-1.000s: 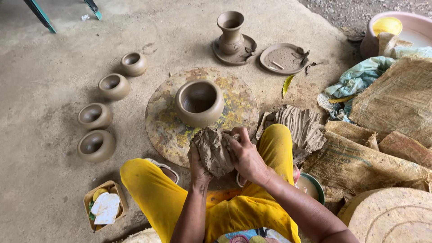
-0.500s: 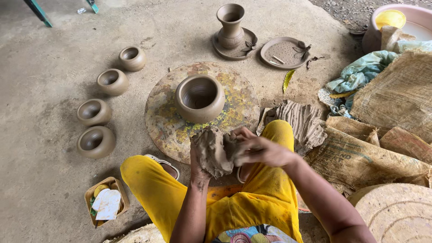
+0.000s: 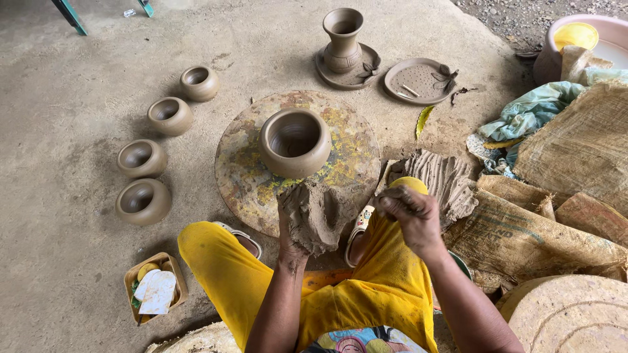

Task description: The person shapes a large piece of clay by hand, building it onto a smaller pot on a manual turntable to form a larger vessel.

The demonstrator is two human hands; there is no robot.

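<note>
— What's nearest, right under the person's chin?

— Yellow trousers, knees apart. The left hand (image 3: 293, 225) is wrapped round a lump of wet clay (image 3: 319, 219), gripping it from the side and holding it up just over the near edge of the round wheel disc (image 3: 245, 170). The right hand (image 3: 409, 212) is beside it, apart from the lump, fingers curled in narrow; whether a pinch of clay sits inside them I cannot tell.

— How would you handle that lump well?

— I'd say keep the left hand's grip firm and low so the soft mass doesn't sag, and take small, even pieces off with the right rather than tearing big ones. Keeping it clear of the pot matters too; a knock would dent a wet wall.

— Which pot?

— The round clay pot (image 3: 296, 142) standing in the middle of the disc, mouth up, just beyond the lump.

— And off to the sides?

— A small tray of scraps (image 3: 154, 287) by the left knee on the floor. A ridged slab of clay (image 3: 445, 176) lies just right of the right hand, with burlap sacks (image 3: 575, 150) past it. Four small bowls (image 3: 142, 201) run in a row on the left.

— Farthest out?

— A tall vase on a saucer (image 3: 343, 39), a flat patterned dish (image 3: 422, 80) beside it, and a pink basin (image 3: 608, 36) in the far right corner.
</note>
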